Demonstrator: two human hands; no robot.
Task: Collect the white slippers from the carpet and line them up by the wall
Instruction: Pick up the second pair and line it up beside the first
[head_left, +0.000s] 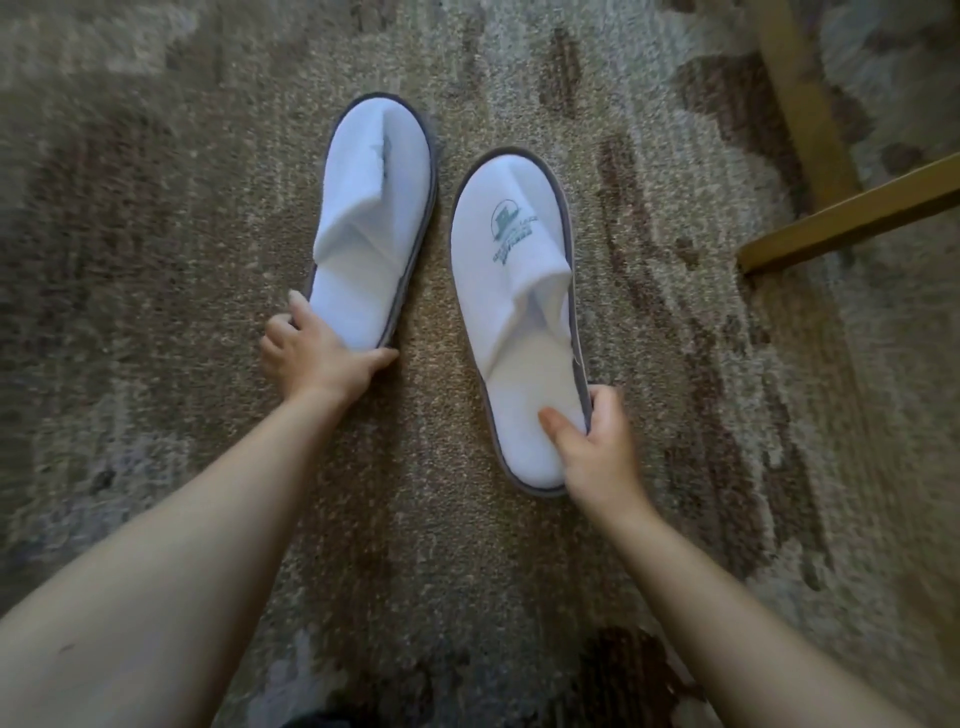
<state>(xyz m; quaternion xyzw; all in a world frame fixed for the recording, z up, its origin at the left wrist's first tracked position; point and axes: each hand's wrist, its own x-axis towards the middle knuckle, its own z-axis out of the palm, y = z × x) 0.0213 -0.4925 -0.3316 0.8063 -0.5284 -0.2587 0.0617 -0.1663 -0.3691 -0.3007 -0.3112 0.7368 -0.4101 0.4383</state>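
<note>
Two white slippers with grey soles are side by side over the mottled brown carpet (156, 260), toes pointing away from me. The left slipper (371, 218) has a creased, plain top; my left hand (317, 356) grips its heel, thumb on one side and fingers on the other. The right slipper (511, 291) carries a green logo on its top; my right hand (592, 441) holds its heel, thumb pressed on the insole and fingers wrapped around the outer edge. No wall is in view.
Wooden furniture legs (810, 104) and a crossbar (852, 213) stand at the upper right, close to the right slipper. Open carpet spreads to the left and toward me.
</note>
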